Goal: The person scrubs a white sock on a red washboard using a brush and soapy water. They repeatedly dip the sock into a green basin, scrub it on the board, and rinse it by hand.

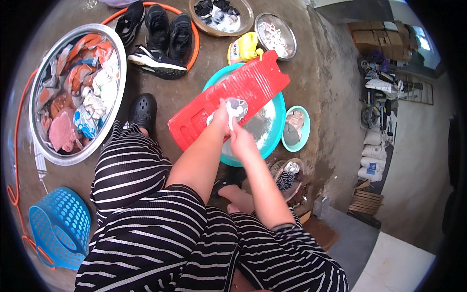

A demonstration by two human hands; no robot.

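A red plastic washboard lies slantwise across a turquoise basin of cloudy, sudsy water. Over its middle, my left hand grips a small white and grey cloth item, possibly a sock. My right hand pinches a white end of the same cloth, just nearer to me. Part of the cloth is hidden behind my fingers. Beyond the washboard's far edge stands a yellow detergent bottle with a pump or spout top.
At left sits a large metal basin of wet clothes, with a blue perforated basket nearer me. Black shoes rest inside an orange hose's loop. Around the turquoise basin are a small mint basin, a steel bowl and a brownish basin.
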